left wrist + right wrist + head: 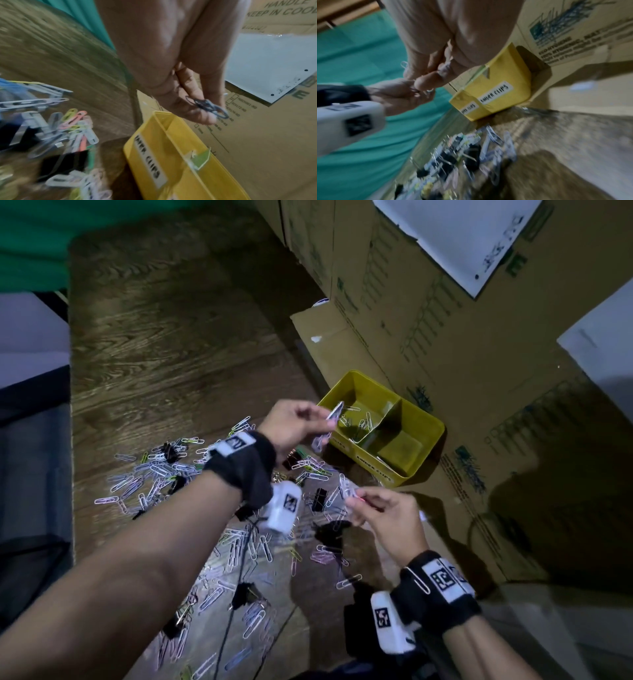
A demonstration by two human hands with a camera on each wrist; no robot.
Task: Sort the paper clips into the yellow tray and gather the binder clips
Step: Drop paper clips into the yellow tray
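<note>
1. The left hand (pixel 291 424) is pinching a few pale wire paper clips (pixel 328 426) beside the near rim of the yellow plastic divided tray (pixel 424 446).
2. The right hand (pixel 387 517) is pinching more clips, seemingly two, over the scattered pile of coloured paper clips (pixel 154 477) and black binder clips (pixel 320 498) on the wood-grain table (pixel 164 337).
3. Step in hand: carrying clips to the tray. Next: reaching over the compartment already holding clips, then releasing.

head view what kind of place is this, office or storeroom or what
Probably a storeroom or back-office corner: printed cardboard cartons stand stacked against a wood-grain table, with loose white sheets lying on them. A labelled yellow tray sits among them.
</note>
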